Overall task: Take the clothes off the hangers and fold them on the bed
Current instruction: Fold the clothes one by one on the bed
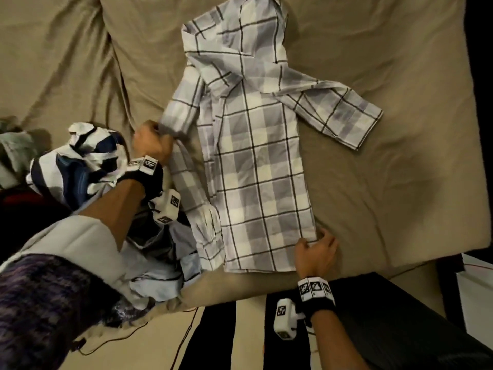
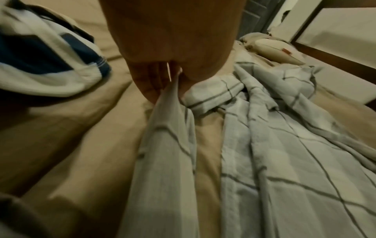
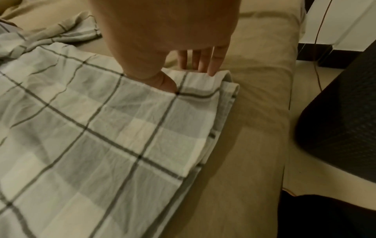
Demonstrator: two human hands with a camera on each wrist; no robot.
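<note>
Your left hand is closed in a fist on the plaid shirt, gripping its left edge near the sleeve cuff; the left wrist view shows the cloth bunched and pulled up between your fingers and thumb. To the left of that hand a striped navy and white garment lies crumpled on the bed, with more loose clothes heaped at the near edge by your forearm. No hanger is visible anywhere, so the shirt looks free of one. It lies lengthwise on the tan sheet with its collar end far from you, the body already narrowed into a long panel and the right sleeve splayed out to the side. At the near right corner of the hem your right hand rests relaxed, thumb on top of the folded edge and fingers straight against it, pinning rather than gripping. The fabric looks thin, light and limp, so it will probably sag and crease wherever it is unsupported; take it at seams, cuff or hem, where the doubled cloth gives a firmer hold. The splayed right sleeve likely needs bringing in across the panel next.
</note>
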